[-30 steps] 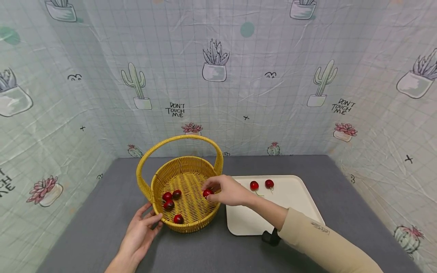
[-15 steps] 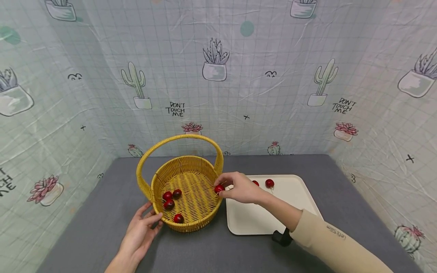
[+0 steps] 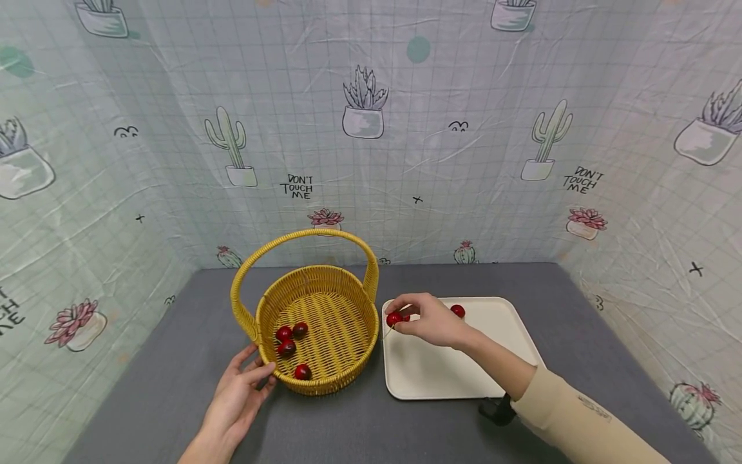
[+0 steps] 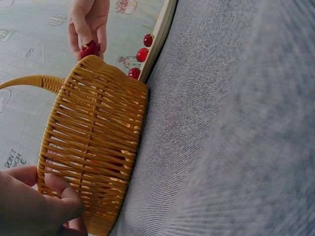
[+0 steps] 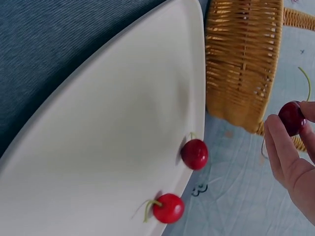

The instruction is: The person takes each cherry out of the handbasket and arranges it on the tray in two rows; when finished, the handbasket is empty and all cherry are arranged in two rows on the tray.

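Note:
My left hand (image 3: 234, 393) grips the near left side of a yellow wicker basket (image 3: 324, 386), fingertips at its rim. Inside the basket lie several dark red cherries (image 3: 286, 348). My right hand (image 3: 431, 320) pinches a cherry (image 3: 393, 319) between thumb and fingers over the left part of a white tray (image 3: 446, 380); a thin stem sticks up from it in the right wrist view. A second red patch shows behind those fingers in the head view. Further right on the tray rests a cherry (image 3: 458, 311); the left wrist view shows three cherries (image 4: 142, 54) along the tray.
The basket's tall hoop handle (image 3: 304, 235) arches over its opening. Tray and basket stand side by side on a grey table (image 3: 359, 432). A cactus-print sheet (image 3: 417, 129) closes off the back and sides. A black strap (image 3: 498, 410) sits at my right wrist.
My right hand has moved right with the cherry, from inside the basket, past its rim, to above the tray. The left hand and basket have stayed put.

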`<action>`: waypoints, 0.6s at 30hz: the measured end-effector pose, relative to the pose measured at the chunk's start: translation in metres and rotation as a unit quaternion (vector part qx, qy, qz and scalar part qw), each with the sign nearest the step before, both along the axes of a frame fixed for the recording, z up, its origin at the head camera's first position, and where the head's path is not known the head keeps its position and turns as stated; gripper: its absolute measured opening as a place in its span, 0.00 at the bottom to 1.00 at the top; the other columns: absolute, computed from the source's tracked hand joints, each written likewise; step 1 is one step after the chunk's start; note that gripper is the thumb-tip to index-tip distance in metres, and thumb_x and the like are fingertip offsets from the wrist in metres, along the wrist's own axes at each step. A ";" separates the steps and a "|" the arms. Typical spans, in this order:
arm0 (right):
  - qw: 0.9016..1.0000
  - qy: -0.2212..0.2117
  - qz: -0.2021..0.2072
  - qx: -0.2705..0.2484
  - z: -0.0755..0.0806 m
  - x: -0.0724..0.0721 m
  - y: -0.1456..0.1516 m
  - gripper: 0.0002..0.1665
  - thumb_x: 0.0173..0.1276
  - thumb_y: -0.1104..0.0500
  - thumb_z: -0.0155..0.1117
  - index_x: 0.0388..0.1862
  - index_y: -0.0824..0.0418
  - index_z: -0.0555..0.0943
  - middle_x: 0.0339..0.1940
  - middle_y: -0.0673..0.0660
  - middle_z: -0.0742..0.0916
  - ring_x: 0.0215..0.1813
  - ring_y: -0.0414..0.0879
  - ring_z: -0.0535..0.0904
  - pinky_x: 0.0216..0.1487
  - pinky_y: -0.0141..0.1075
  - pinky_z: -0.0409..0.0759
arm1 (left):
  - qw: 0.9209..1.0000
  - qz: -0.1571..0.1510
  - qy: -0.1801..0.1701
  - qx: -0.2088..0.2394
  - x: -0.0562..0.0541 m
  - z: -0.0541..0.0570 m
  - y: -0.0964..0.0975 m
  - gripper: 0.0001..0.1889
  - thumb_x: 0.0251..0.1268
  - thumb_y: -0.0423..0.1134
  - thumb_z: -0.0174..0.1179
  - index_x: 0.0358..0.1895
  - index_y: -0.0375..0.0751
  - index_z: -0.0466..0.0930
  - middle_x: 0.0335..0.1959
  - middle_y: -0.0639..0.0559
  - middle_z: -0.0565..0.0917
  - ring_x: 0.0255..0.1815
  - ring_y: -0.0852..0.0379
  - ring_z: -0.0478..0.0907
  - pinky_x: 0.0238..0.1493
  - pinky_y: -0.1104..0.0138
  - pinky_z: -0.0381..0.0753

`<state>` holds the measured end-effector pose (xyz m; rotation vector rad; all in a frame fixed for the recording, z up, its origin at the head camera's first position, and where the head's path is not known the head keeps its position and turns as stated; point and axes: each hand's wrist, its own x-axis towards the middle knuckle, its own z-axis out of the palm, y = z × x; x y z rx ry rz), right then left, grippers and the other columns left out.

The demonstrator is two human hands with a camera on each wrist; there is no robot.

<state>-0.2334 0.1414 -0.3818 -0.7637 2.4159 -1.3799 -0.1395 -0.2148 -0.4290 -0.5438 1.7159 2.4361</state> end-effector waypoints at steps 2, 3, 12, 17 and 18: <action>1.000 -0.005 -0.009 0.000 0.000 0.001 0.005 0.13 0.70 0.65 0.68 0.53 0.60 0.85 0.50 0.53 0.86 0.56 0.53 0.82 0.48 0.43 0.81 | 1.000 -0.001 0.001 -0.001 0.000 0.000 0.000 0.39 0.79 0.26 0.52 0.81 0.41 0.36 0.65 0.44 0.63 0.50 0.58 0.71 0.47 0.64 0.74; 1.000 -0.007 -0.013 0.000 0.000 0.000 0.007 0.13 0.70 0.65 0.68 0.52 0.60 0.85 0.50 0.54 0.86 0.56 0.53 0.82 0.49 0.43 0.81 | 1.000 -0.001 0.001 -0.002 0.000 0.000 0.000 0.39 0.79 0.26 0.52 0.81 0.41 0.36 0.65 0.44 0.63 0.50 0.58 0.71 0.47 0.64 0.74; 0.999 -0.021 -0.030 -0.029 -0.008 -0.005 0.031 0.17 0.70 0.67 0.67 0.56 0.69 0.82 0.54 0.63 0.86 0.53 0.58 0.84 0.49 0.42 0.82 | 1.000 -0.003 0.002 0.001 0.001 0.000 -0.001 0.38 0.79 0.26 0.51 0.80 0.41 0.36 0.66 0.44 0.63 0.50 0.59 0.71 0.47 0.64 0.74; 0.998 -0.029 -0.052 -0.032 -0.013 -0.008 0.047 0.19 0.69 0.67 0.68 0.58 0.70 0.81 0.52 0.61 0.85 0.54 0.57 0.83 0.47 0.40 0.82 | 1.000 -0.002 0.004 0.006 0.001 0.000 -0.001 0.38 0.79 0.26 0.51 0.80 0.42 0.37 0.65 0.45 0.63 0.50 0.59 0.71 0.48 0.64 0.74; 0.997 -0.032 -0.057 -0.032 -0.014 -0.008 0.050 0.19 0.69 0.67 0.68 0.57 0.70 0.81 0.52 0.61 0.85 0.55 0.58 0.82 0.47 0.40 0.82 | 1.000 -0.002 0.004 0.007 0.000 0.000 0.000 0.38 0.79 0.26 0.51 0.79 0.42 0.37 0.65 0.45 0.63 0.50 0.59 0.71 0.48 0.64 0.74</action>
